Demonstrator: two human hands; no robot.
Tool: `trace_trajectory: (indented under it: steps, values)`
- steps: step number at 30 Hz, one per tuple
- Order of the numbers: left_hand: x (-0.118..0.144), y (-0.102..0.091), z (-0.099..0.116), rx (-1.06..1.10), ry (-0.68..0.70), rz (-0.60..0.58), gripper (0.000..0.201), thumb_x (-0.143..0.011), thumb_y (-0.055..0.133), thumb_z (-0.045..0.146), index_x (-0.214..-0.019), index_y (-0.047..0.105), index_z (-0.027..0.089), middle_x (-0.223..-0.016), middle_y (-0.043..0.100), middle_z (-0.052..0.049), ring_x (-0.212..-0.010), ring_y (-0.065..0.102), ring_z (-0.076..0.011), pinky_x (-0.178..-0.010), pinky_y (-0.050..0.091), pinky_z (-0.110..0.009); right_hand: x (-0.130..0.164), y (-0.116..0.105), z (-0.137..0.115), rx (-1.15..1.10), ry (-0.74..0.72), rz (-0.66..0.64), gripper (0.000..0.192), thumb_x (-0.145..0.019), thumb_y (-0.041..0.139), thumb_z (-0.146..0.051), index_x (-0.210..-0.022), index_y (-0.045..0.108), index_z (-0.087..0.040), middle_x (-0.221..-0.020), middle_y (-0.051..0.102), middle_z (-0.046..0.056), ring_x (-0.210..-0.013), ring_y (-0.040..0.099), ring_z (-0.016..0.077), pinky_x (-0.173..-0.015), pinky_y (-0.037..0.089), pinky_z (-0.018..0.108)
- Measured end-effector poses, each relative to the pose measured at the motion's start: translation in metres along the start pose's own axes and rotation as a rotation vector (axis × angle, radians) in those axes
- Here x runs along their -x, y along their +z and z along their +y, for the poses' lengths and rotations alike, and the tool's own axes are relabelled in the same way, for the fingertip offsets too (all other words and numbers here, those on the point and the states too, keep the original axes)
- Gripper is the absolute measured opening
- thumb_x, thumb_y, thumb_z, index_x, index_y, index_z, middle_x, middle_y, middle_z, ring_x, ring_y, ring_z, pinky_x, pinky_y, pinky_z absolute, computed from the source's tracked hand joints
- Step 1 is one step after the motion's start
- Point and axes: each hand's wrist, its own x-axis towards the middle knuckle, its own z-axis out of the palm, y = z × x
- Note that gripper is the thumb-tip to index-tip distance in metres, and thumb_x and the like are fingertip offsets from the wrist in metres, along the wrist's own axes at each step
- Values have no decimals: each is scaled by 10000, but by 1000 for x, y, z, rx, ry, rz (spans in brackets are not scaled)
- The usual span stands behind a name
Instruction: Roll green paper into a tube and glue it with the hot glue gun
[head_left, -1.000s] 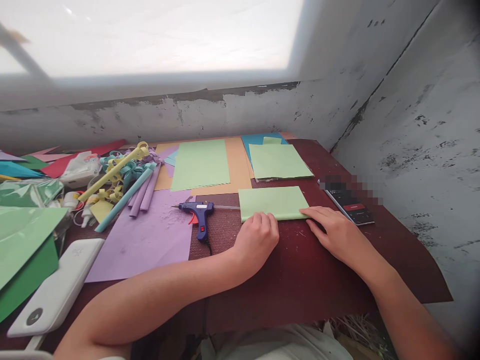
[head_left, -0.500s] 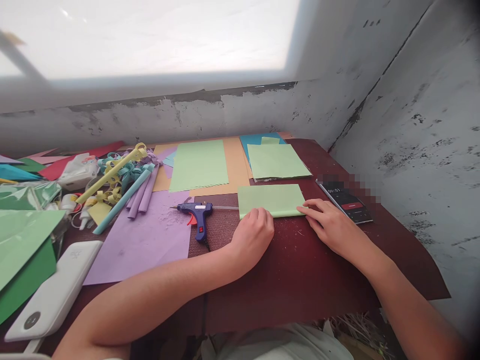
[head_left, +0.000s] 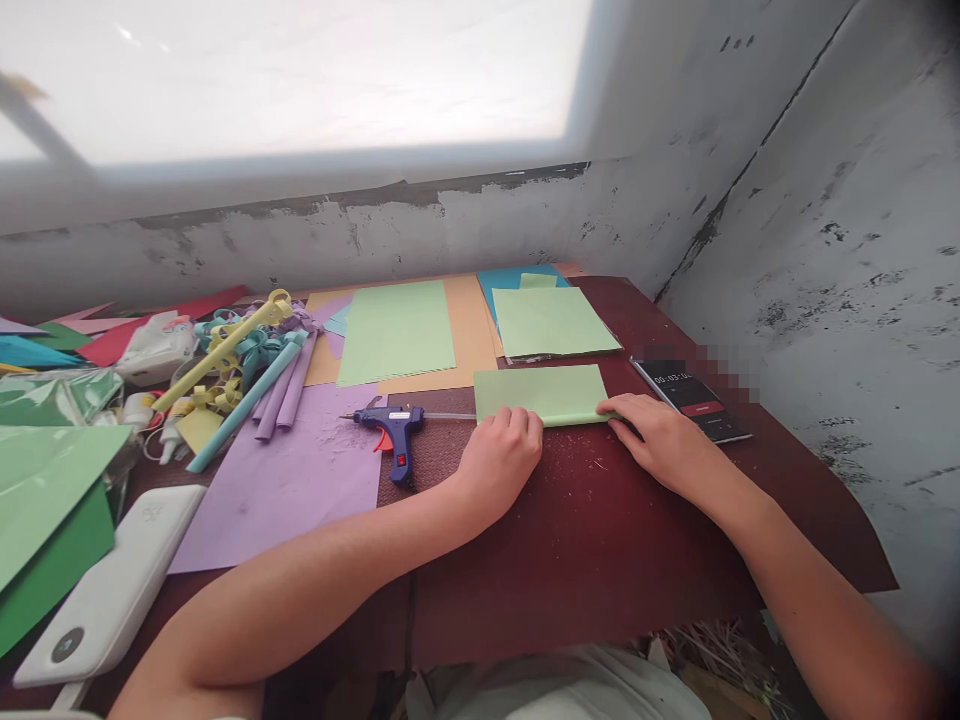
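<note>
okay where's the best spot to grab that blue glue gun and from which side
Probably by the handle of the blue glue gun. It lies flat on the purple sheet, nozzle pointing left, handle sticking toward you with the cord trailing off its end. Come from the near side with your left hand, which sits closest, and keep off the metal nozzle tip.

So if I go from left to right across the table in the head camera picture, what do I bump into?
White power bank → purple sheet → blue glue gun → left hand → right hand → phone.
</note>
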Motion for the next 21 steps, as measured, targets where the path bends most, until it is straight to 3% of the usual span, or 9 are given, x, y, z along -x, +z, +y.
trace_trajectory:
  steps: [9, 16, 21]
  values:
    - [5, 3, 4, -19, -2, 71, 200, -879, 503, -18, -1003, 575, 122, -879, 614, -66, -805, 631, -210, -644, 470, -311, 3, -3, 4, -51, -11, 16, 257, -1039, 441, -241, -1196, 643, -214, -1167, 745, 79, -1100, 701, 267, -963, 560, 447]
    - [33, -17, 37, 1, 61, 68, 139, -876, 531, 19, -942, 589, 128, -795, 599, -45, -710, 619, -194, -576, 480, -296, 45, -20, -12, -65, 32, -51, 217, -1034, 462, -244, -1146, 647, -258, -1129, 744, 49, -1046, 704, 255, -896, 571, 426]
    - [39, -17, 48, -44, 42, 103, 127, -882, 547, 38, -961, 616, 111, -796, 600, -45, -695, 615, -182, -580, 493, -287, 63, -19, -21, -55, 31, 10, 221, -1039, 461, -230, -1150, 650, -264, -1170, 726, 53, -1081, 695, 253, -935, 556, 415]
